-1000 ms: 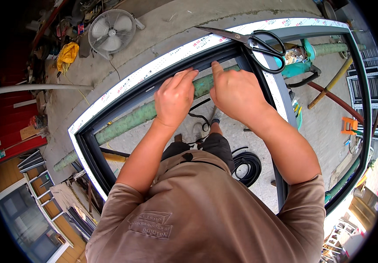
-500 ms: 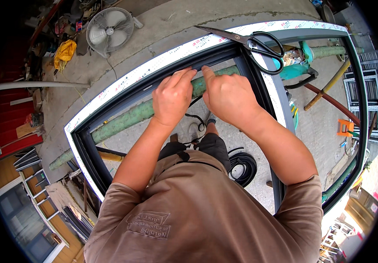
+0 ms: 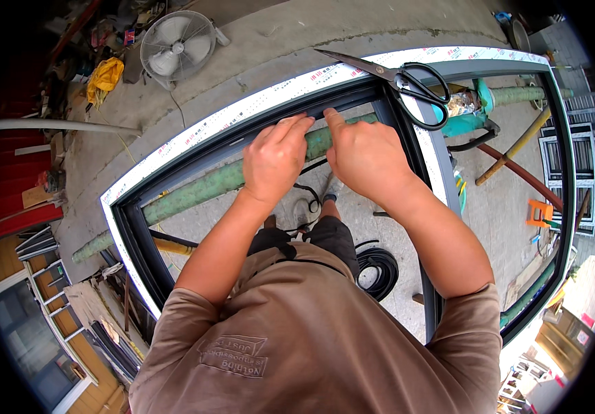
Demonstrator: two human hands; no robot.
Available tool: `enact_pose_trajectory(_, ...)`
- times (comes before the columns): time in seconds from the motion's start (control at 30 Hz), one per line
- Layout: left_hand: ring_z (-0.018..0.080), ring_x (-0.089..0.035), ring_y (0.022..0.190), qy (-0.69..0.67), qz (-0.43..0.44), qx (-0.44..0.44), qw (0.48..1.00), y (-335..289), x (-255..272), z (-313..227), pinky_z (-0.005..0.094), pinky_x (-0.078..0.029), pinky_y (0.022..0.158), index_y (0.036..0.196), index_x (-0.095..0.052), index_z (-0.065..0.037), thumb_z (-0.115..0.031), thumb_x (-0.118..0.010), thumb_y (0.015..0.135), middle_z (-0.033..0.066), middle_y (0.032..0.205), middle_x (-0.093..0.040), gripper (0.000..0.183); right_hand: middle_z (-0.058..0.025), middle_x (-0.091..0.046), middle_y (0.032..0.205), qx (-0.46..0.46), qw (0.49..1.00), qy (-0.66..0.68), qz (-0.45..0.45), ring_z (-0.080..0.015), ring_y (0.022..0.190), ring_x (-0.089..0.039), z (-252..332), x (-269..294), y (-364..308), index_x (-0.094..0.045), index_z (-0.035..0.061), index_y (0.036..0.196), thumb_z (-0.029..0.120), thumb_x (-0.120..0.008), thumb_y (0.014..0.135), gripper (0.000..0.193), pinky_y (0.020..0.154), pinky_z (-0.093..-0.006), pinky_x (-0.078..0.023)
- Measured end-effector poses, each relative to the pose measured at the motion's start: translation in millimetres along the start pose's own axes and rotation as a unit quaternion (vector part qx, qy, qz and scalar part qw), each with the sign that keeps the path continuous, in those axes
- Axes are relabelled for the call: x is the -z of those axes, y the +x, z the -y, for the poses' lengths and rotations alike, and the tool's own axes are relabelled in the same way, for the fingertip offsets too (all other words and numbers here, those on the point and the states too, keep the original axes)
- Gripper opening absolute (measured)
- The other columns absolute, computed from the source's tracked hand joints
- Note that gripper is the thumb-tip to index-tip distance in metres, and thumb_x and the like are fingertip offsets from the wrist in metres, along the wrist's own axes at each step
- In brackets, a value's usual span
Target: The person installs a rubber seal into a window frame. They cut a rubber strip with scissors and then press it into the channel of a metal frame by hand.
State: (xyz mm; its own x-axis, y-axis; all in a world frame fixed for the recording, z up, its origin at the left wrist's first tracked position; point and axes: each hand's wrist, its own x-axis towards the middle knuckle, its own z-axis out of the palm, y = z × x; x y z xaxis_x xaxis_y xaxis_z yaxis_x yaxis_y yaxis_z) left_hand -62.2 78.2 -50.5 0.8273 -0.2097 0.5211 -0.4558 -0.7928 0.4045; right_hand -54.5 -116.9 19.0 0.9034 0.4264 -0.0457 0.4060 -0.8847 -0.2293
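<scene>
A large dark window frame with white printed film along its edges lies across in front of me. My left hand rests its outstretched fingers on the inner channel of the frame's far bar. Close beside it, my right hand presses the same channel with a straight index finger, its other fingers curled. A thin black rubber strip runs up from below into those curled fingers; its upper end is hidden. Black-handled scissors lie over the frame's far edge, to the right of both hands.
Green poles pass beneath the frame. A coil of black strip sits on the floor by my feet. Beyond the frame stands a fan. To the right are a teal fitting and an orange stool.
The whole view has shifted slightly, so the frame and scissors appear a little lower. Both hands stay at the channel, and the right index finger stands out straighter.
</scene>
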Motion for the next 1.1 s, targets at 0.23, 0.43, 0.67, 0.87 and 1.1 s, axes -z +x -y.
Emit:
enact_pose_trajectory(0.23,0.0301,-0.079,0.098,-0.001,-0.004,0.000,1.000,1,-1,0,0.0397,-0.065,0.086,0.117,-0.082,-0.010,0.002,-0.077,0.086,0.0059,0.120,-0.083,0.033,-0.0216,-0.079,0.080,0.017,1.000,0.002,0.008,-0.0367,0.072,-0.080,5,-5,-4,-0.067,-0.0054,0.149,0.014,-0.068,0.090,0.062,0.067,-0.0473,-0.064)
enact_pose_trajectory(0.43,0.0300,-0.079,0.095,-0.003,-0.008,-0.002,1.000,1,0,-1,0.0397,-0.065,0.084,0.115,-0.082,-0.010,0.003,-0.077,0.086,0.0062,0.119,-0.083,0.032,-0.0194,-0.076,0.075,0.021,1.000,-0.003,-0.006,-0.0386,0.067,-0.076,3,-7,1,-0.066,-0.0020,0.152,0.016,-0.072,0.088,0.067,0.068,-0.0497,-0.063)
enact_pose_trajectory(0.67,0.0310,-0.079,0.094,-0.010,-0.003,0.009,1.000,0,-5,1,0.0410,-0.065,0.082,0.118,-0.078,-0.010,0.002,-0.077,0.089,0.0069,0.117,-0.083,0.031,-0.0204,-0.078,0.077,0.040,0.999,0.007,-0.001,-0.0360,0.069,-0.079,4,-2,-5,-0.067,-0.0059,0.150,0.011,-0.063,0.091,0.062,0.066,-0.0472,-0.064)
enact_pose_trajectory(0.87,0.0326,-0.078,0.099,-0.035,0.006,0.008,0.999,-3,7,-2,0.0421,-0.064,0.082,0.124,-0.076,-0.009,0.004,-0.076,0.091,0.0106,0.130,-0.079,0.035,-0.0213,-0.079,0.080,0.048,0.998,-0.035,0.033,-0.0366,0.070,-0.080,10,5,-5,-0.062,-0.0066,0.155,0.010,-0.062,0.091,0.066,0.068,-0.0476,-0.064)
enact_pose_trajectory(1.1,0.0297,-0.072,0.095,-0.131,0.011,0.136,0.982,-36,37,-38,0.0411,-0.062,0.082,0.138,-0.067,-0.006,0.011,-0.072,0.088,0.0146,0.145,-0.058,0.053,-0.0192,-0.078,0.080,0.032,0.997,-0.032,0.058,-0.0397,0.071,-0.077,8,-2,-5,-0.054,0.0011,0.164,0.018,-0.070,0.090,0.078,0.072,-0.0508,-0.063)
